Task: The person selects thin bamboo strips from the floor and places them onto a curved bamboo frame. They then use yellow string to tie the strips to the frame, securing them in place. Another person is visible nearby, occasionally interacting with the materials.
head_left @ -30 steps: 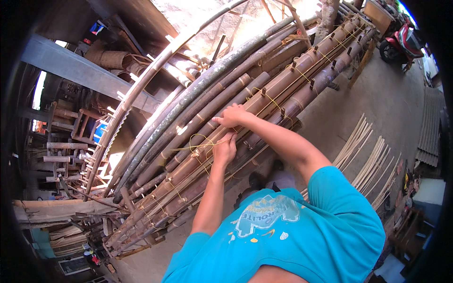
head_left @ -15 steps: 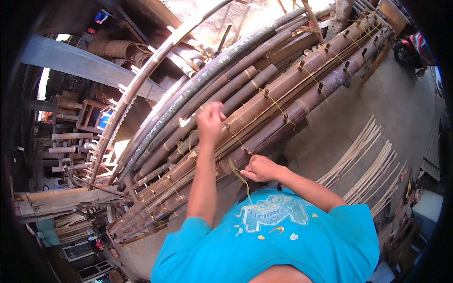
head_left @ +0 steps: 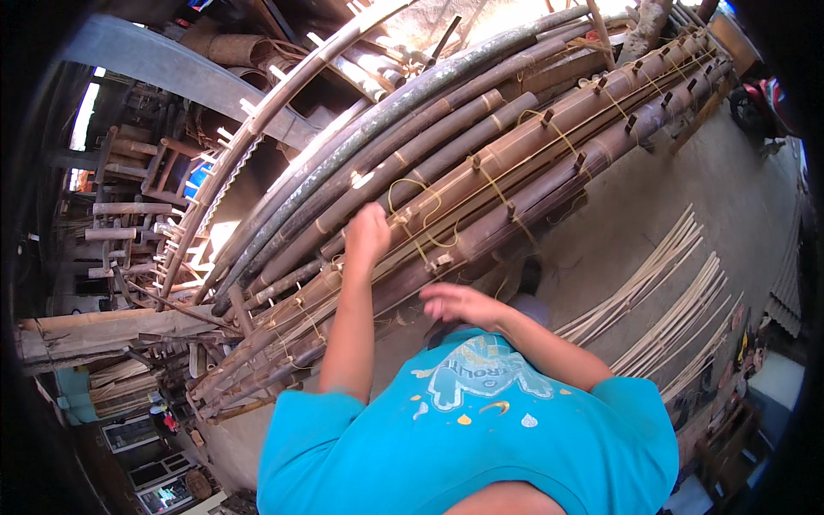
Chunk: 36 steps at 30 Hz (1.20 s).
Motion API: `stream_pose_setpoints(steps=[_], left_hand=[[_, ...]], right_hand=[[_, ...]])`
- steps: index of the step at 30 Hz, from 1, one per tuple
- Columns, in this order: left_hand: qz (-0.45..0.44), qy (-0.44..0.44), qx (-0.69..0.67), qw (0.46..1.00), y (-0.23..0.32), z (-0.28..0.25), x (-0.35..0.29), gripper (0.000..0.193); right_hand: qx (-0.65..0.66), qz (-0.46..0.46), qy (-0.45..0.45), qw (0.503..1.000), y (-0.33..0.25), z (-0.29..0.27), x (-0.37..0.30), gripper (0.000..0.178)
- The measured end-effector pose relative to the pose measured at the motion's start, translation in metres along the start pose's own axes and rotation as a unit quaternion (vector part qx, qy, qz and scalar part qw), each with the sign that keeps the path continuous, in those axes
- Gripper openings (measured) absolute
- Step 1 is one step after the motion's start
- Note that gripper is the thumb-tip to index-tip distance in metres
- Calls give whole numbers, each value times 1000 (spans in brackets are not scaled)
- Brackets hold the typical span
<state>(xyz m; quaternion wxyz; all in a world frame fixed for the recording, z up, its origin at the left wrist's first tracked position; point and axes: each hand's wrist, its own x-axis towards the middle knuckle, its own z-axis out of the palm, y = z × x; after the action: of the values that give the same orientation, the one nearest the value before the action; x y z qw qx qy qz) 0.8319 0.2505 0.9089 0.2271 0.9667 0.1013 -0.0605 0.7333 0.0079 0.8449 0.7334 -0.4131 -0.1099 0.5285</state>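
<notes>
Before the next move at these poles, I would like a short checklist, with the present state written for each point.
1. Right hand free: ok; fingers open, nothing seen in it.
2. Left hand has a grip on the strand: cannot tell; its fingers are curled and hide what is inside.
3. Strand pulled tight: not ok; it makes a slack yellow loop by the upper pole.
4. Tie right of the loop spans both poles: ok; it runs from the upper pole to the lower pole.
5. Sticks away from the hands: ok; they lie on the floor, off to the right.
</notes>
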Motion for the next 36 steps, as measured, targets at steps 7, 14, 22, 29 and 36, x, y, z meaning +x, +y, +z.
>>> stream_pose_setpoints(steps=[7,14,22,29,36], left_hand=[[8,-45,-27,999,-9,36,-67,30],[56,8,-30,998,-36,51,-61,40],[74,84,-132,985,-51,60,-67,31],[52,58,-205,976,-13,39,-53,28],[98,289,-96,948,-59,41,64,20]], right_hand=[[96,-470,290,828,-17,71,66,19],[-808,-138,303,486,-122,62,151,70],[-383,-125,10,915,-176,94,34,49],[-400,-54,83,911,12,12,7,46],[-665,-183,-85,719,-22,50,-27,32]])
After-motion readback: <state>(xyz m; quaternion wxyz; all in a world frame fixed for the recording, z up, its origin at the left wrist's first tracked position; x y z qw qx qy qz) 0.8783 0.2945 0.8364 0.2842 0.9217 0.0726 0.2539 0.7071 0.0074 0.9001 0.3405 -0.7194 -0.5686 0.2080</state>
